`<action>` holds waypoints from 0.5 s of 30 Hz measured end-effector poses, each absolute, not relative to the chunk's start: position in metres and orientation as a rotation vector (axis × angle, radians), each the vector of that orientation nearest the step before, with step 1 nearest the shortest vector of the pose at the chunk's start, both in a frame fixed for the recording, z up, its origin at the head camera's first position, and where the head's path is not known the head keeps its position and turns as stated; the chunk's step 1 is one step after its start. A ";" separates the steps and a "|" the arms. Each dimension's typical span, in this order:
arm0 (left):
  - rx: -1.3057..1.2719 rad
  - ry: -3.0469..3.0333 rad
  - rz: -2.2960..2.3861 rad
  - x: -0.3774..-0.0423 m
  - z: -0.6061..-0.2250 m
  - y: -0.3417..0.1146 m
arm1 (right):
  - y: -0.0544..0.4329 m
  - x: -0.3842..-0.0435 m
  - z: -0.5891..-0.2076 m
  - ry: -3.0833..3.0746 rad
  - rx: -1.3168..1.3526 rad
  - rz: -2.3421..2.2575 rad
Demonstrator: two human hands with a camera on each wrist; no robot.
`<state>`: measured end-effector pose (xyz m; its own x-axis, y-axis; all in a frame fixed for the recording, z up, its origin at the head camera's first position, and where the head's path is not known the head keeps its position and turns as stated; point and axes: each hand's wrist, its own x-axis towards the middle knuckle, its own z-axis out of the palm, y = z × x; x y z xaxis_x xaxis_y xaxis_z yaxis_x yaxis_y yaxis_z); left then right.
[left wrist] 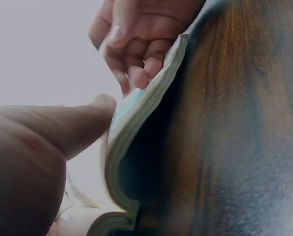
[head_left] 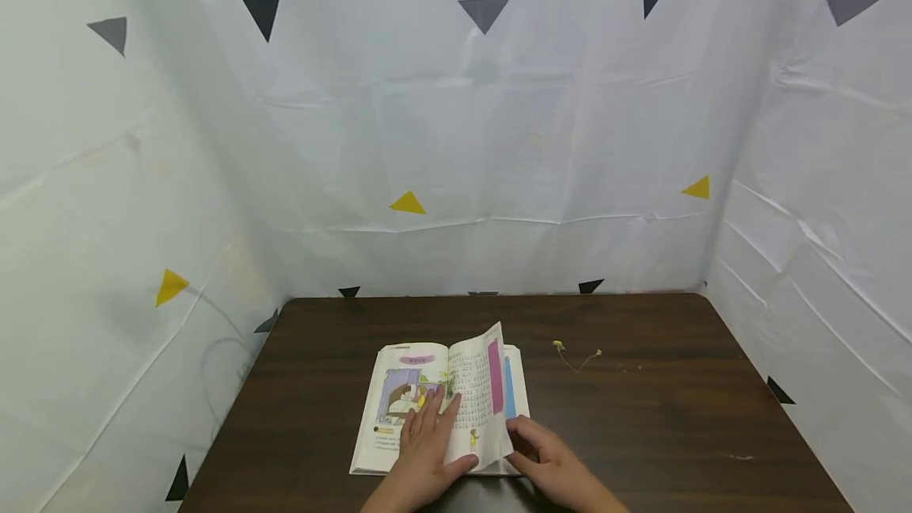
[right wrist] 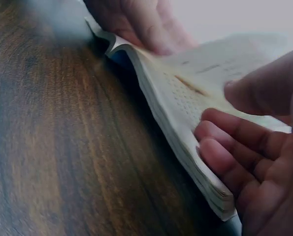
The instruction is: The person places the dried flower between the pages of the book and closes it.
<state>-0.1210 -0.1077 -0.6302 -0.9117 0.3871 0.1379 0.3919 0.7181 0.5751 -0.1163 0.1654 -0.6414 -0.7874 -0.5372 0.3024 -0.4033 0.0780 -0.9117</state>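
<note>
Head view: floppy book (head_left: pixel 436 370) open beneath your left hand (head_left: pixel 427 450)

That hand rests flat, gripping nothing; your right hand (head_left: pixel 549 461), loosely curled, touches the book's edge, no pinch visible. The paper looks light, soft, easily creased: take the 1 raised leaf (head_left: pixel 477 390) gently by its lower corner.

Open book (head_left: pixel 473 394) on dark table (head_left: pixel 655 418); left hand (head_left: pixel 425 450) rests upon its pages, right hand (head_left: pixel 547 457) at near right edge.
</note>
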 end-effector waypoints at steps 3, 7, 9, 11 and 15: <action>-0.664 -2.908 -0.982 -0.119 -0.629 -0.107 | 0.163 -0.117 -0.644 2.176 -0.983 -1.798; -0.666 -2.907 -0.927 -0.118 -0.629 -0.105 | 0.161 -0.115 -0.644 2.197 -1.003 -1.808; -0.660 -2.881 -0.860 -0.117 -0.630 -0.104 | 0.160 -0.116 -0.644 2.229 -1.013 -1.813; -0.648 -2.837 -0.793 -0.115 -0.633 -0.103 | 0.160 -0.116 -0.643 2.251 -1.006 -1.810; -0.630 -2.739 -0.693 -0.111 -0.638 -0.101 | 0.159 -0.118 -0.642 2.258 -1.000 -1.800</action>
<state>-0.1109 -0.1010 -0.6381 -0.8765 0.3470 0.3337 0.4639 0.7940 0.3928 -0.1179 0.1594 -0.6418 -0.7826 -0.5330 0.3216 -0.4323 0.0934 -0.8969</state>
